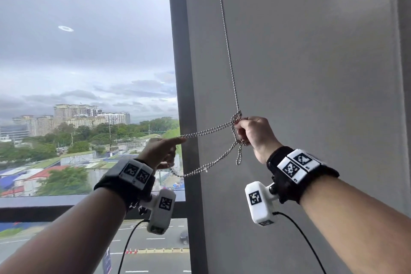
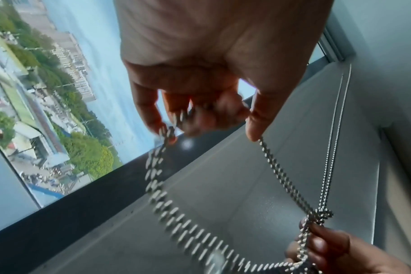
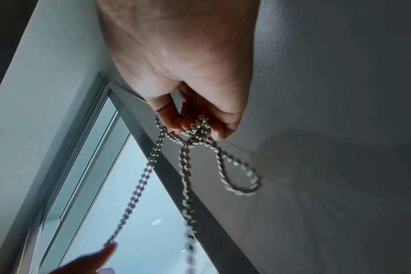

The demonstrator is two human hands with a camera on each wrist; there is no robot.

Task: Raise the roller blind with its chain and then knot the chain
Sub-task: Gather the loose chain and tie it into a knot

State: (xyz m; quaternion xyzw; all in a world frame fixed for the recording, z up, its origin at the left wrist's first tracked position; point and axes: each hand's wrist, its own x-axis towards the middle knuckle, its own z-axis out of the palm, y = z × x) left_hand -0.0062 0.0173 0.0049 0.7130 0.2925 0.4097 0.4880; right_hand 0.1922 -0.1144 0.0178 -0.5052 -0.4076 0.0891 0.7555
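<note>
- Where the chain (image 1: pixel 229 58) hangs beside the window frame (image 1: pixel 184 73), the right hand (image 1: pixel 255 134) pinches its knot (image 1: pixel 236 118).
- The left hand (image 1: pixel 159 151) holds a loop out leftward, fingers curled round it.

Both arms raised, hands level and apart.
Left hand (image 1: pixel 161 151): forefinger extended toward the right, other fingers curled, holding the chain (image 1: pixel 206 129). Right hand (image 1: pixel 253 133): fingers curled, pinching the chain's knot.
</note>
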